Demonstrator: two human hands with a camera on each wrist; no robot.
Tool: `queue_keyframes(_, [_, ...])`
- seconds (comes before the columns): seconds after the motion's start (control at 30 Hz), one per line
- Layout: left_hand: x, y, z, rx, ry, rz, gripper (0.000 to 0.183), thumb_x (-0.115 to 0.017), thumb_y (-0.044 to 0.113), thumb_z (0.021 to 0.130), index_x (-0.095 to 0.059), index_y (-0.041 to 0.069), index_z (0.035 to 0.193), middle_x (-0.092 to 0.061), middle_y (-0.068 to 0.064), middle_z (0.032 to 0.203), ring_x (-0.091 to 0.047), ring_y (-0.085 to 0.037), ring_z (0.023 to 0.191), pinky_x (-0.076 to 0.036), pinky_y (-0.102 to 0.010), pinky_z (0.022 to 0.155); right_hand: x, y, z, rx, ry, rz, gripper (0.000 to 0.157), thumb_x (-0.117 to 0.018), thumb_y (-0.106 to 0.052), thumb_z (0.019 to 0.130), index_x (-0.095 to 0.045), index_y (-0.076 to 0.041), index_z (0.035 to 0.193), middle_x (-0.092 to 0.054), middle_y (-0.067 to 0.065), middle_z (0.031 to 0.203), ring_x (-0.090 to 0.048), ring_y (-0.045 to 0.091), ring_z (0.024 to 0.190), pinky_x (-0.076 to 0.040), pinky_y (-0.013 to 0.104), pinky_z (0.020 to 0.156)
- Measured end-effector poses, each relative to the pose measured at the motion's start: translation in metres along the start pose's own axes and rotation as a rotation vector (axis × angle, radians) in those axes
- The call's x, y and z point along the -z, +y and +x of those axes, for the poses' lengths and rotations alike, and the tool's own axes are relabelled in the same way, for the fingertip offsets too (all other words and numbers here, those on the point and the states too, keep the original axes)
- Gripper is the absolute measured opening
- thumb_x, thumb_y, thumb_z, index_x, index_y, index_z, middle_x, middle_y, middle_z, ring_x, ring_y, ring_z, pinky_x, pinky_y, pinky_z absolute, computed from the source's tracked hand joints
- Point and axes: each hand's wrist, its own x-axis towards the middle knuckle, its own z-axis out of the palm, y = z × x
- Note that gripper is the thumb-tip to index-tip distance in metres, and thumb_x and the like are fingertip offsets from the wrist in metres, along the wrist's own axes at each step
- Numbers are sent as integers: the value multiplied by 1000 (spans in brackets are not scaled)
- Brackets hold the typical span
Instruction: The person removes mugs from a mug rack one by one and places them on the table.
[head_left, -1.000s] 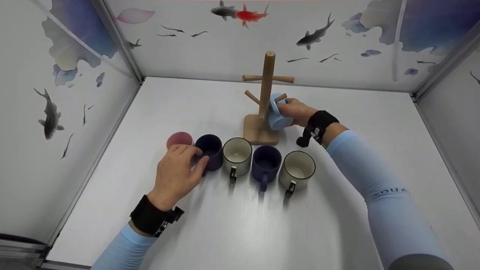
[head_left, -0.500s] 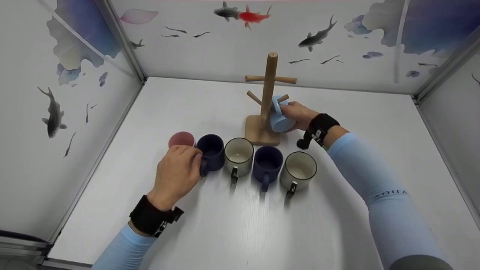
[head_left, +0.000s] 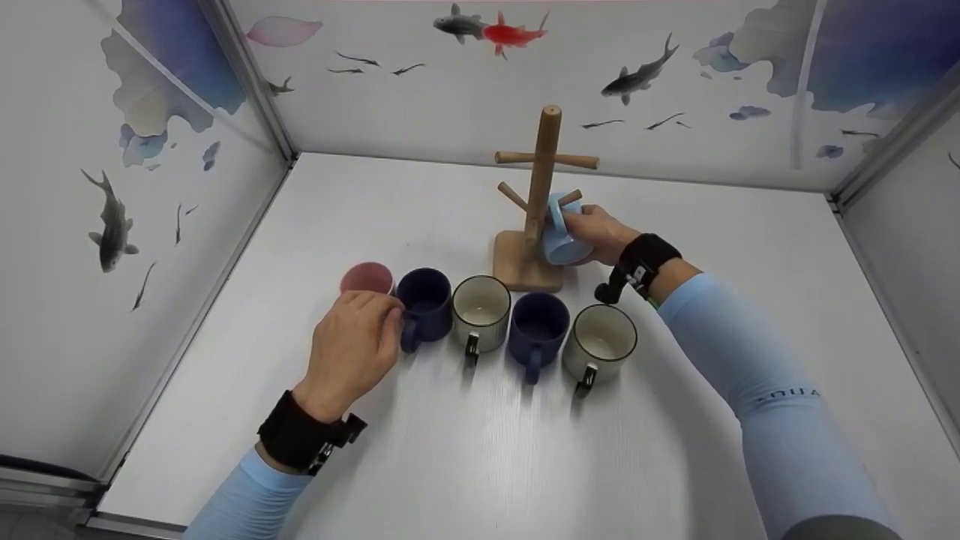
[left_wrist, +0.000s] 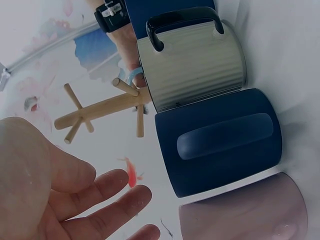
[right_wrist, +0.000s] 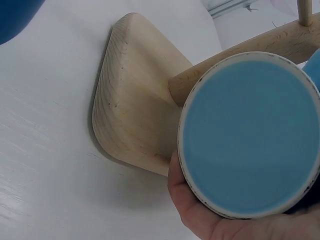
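Observation:
My right hand [head_left: 600, 229] grips a light blue mug [head_left: 562, 247] at the lower right peg of a wooden mug tree [head_left: 544, 172]. The mug tilts, and its round underside faces the right wrist camera. The handle overlaps the peg in the head view. My left hand [head_left: 351, 341] hovers by a pink mug [head_left: 367, 276] and a navy mug [head_left: 435, 319] at the row's left end. In the left wrist view its loosely bent fingers [left_wrist: 112, 210] hold nothing and stand apart from both mugs. Part of the pink mug is hidden behind the left hand.
Right of that navy mug stand a ribbed cream mug [head_left: 491, 326], a second navy mug [head_left: 538, 322] and another cream mug [head_left: 600, 341], handles toward me. The row sits just in front of the tree's square base [head_left: 517, 266]. Walls with painted fish border the white table [head_left: 480, 457].
My left thumb has drawn in toward the fingers, uncovering the left navy mug's handle. The right hand keeps the light blue mug at the lower peg, almost unmoved. The head view has shifted slightly.

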Motion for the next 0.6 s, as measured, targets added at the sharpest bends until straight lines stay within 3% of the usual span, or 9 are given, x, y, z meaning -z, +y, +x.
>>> queue_keyframes(0.23, [-2,1,0,-8,11,-2,15,-69,13,107,-81,7,100,-82,-12,97,-77,-36,103,-67,-50,89,2,3,-2,21,22,-11,75,-59,-46,113,-36,-1,169,-51,25,164,-58,38,144,-50,69,124])
queue_keyframes(0.43, [-3,1,2,-11,7,-3,15,-70,14,107,-81,7,100,-82,-12,98,-76,-36,103,-66,-50,91,3,-1,-8,6,29,-45,84,-63,-45,112,-26,-1,173,-39,27,174,-48,43,157,-48,68,126])
queue_keyframes(0.6, [-2,2,3,-1,2,-7,15,-70,14,106,-81,6,100,-82,-13,98,-76,-37,104,-66,-51,91,5,-4,-12,10,31,-61,85,-62,-45,112,-24,0,174,-38,29,175,-46,46,159,-48,68,126])
